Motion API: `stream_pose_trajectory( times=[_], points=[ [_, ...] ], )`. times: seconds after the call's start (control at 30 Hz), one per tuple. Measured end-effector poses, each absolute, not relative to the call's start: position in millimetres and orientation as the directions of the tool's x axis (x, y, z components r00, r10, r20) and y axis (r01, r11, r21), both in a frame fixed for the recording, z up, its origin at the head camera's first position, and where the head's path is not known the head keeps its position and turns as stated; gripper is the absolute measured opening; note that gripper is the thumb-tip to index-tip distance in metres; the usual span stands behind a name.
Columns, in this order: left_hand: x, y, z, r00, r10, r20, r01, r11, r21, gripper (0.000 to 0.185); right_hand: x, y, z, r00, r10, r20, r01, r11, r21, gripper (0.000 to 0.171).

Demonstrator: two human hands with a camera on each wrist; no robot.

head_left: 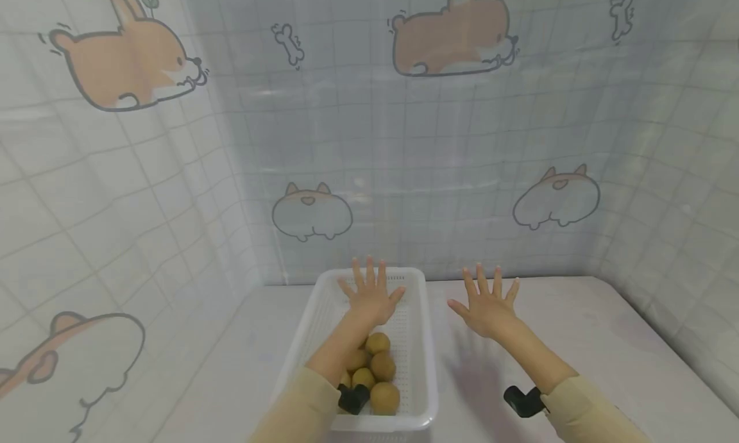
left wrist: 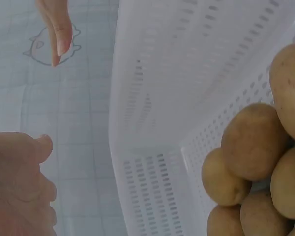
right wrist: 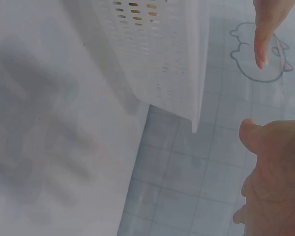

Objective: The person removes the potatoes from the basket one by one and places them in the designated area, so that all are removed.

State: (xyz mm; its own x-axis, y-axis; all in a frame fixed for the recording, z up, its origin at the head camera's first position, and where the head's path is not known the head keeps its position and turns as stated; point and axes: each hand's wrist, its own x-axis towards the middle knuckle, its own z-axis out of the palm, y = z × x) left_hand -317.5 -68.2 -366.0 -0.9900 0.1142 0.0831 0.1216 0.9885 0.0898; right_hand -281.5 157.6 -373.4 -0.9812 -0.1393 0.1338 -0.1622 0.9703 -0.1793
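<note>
A white perforated plastic basket [head_left: 430, 366] stands on the table, left of centre before me. Several brown potatoes [head_left: 383, 367] lie in its near part; some are hidden behind my left forearm. Over the basket's far half I hold my left hand [head_left: 372, 300], fingers spread and straight, nothing in it. To the right of the basket, above the tabletop, my right hand [head_left: 489, 311] is likewise spread and holds nothing. The left wrist view shows the potatoes [left wrist: 255, 141] close up, piled against one another at the right, with the left hand [left wrist: 19, 182] off to the side.
The white tabletop [head_left: 577, 340] extends to both sides of the basket. Behind it hangs a grid-patterned curtain [head_left: 433, 142] printed with cartoon corgis and bones, and it also encloses the left and right sides. A black wrist mount [head_left: 524, 402] sticks out by the right sleeve.
</note>
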Motion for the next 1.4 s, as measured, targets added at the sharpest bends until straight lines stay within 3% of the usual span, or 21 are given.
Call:
stream_pose_trajectory(
  times=[0.57, 0.83, 1.4],
  points=[
    [-315.2, -112.9, -363.9, -0.996, 0.086, 0.001, 0.086, 0.992, 0.088, 0.086, -278.8, 153.8, -376.6, -0.978, -0.163, 0.128, -0.187, 0.96, -0.206, 0.083],
    [-291.4, -126.2, -341.6, -0.996, 0.082, -0.018, 0.08, 0.992, 0.099, 0.083, -278.5, 152.6, -378.1, -0.977, -0.171, 0.13, -0.196, 0.958, -0.208, 0.082],
    [-263.0, -169.1, -331.5, -0.992, 0.111, -0.055, 0.103, 0.986, 0.128, 0.087, -276.6, 146.3, -378.5, -0.975, -0.191, 0.115, -0.212, 0.952, -0.221, 0.082]
  ],
)
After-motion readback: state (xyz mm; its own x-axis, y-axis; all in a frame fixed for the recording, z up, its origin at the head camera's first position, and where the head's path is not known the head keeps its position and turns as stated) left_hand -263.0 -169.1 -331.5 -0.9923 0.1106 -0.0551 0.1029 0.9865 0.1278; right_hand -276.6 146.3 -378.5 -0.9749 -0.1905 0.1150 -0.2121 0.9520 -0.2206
